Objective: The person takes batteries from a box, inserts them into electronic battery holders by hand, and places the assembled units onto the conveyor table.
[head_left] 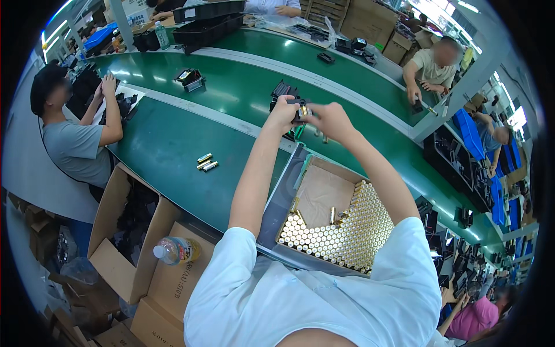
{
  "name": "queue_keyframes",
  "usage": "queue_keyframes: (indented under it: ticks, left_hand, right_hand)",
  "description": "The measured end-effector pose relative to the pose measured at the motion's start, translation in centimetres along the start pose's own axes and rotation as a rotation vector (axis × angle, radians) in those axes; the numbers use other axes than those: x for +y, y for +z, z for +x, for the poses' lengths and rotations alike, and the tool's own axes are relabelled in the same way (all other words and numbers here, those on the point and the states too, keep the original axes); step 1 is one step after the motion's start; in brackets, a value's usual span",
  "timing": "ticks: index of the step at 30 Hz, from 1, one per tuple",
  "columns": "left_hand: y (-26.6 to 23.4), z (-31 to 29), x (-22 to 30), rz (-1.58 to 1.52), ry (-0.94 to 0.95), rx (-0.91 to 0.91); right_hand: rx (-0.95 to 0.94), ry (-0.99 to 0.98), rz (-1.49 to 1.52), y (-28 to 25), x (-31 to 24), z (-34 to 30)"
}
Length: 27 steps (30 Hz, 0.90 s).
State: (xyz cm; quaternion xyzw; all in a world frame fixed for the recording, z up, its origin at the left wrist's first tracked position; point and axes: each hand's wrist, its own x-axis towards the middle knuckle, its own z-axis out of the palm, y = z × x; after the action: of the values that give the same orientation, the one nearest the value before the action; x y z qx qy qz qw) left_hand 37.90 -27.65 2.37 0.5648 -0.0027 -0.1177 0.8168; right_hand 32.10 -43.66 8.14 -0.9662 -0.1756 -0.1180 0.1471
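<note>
Black plastic gadget (pixel 299 108) looking light, hard. Left hand (pixel 282 113) pinching its side; right hand (pixel 330 118) closing on small gold battery (pixel 304 111). Battery smooth, slippery: holding by middle best.

Your glossy green conveyor worktop (pixel 173 144) carries pale grey dividing strips. Gold-coloured cylindrical batteries (pixel 347 228) fill the brown cardboard tray (pixel 321 191) near its edge; three more (pixel 205 162) lie loose. You hold a small black plastic device (pixel 299 110). Your sleeves are white.
</note>
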Motion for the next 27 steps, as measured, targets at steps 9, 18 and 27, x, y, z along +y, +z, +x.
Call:
queue_keyframes:
  ticks: [9,18,27]
  left_hand:
    - [1.1,0.3,-1.1,0.018,0.005,0.032]
    - [0.5,0.8,-0.3,0.483,0.035,0.092]
    - [-6.5,7.1,4.5,1.364,0.241,0.827]
  right_hand:
    - [0.078,-0.591,-0.664,1.9,0.2,-0.3]
    - [0.062,-0.679,-0.582,2.8,1.7,0.2]
    - [0.074,-0.204,-0.042,0.2,7.0,0.7]
